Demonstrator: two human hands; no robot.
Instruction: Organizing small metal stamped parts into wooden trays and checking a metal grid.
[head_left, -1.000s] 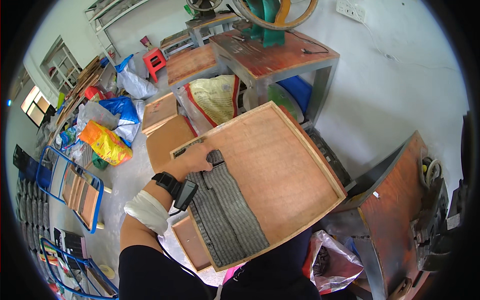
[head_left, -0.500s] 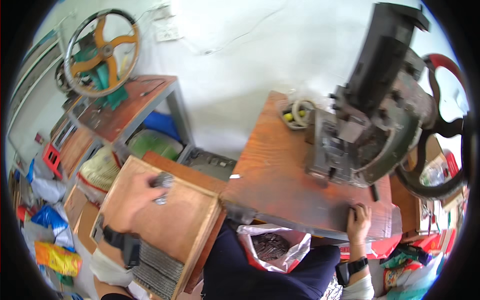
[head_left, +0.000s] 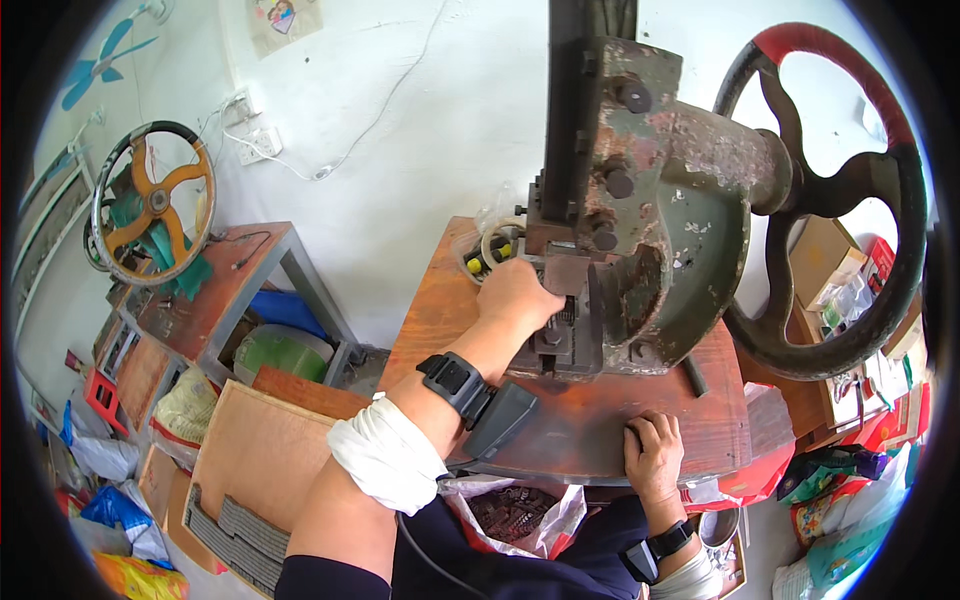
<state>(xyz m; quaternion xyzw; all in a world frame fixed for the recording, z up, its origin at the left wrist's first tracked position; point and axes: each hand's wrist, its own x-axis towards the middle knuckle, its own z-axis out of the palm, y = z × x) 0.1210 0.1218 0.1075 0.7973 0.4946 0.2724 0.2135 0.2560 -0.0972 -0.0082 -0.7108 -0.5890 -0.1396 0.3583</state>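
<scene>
My left hand [head_left: 520,298] reaches into the working area of a hand press [head_left: 700,225], its fingers closed together at the metal die block [head_left: 550,345] under the ram. What those fingers hold is hidden by the hand. My right hand [head_left: 655,455] rests at the front edge of the wooden bench [head_left: 450,330], its fingers curled in; a dark patch shows under them, too unclear to name. To the left, a shallow wooden tray [head_left: 265,430] holds rows of small grey metal pieces [head_left: 245,540].
A white and red bag [head_left: 560,535] of dark metal pieces sits in my lap below the bench edge. The press's big handwheel [head_left: 890,250] stands at the right. A short dark rod [head_left: 693,375] lies on the bench. Another handwheel [head_left: 158,200] is at the far left.
My left hand has gone from over the tray, where it held grey metal pieces, right and up to the press die. The view has turned right. My right hand stays at the bench edge.
</scene>
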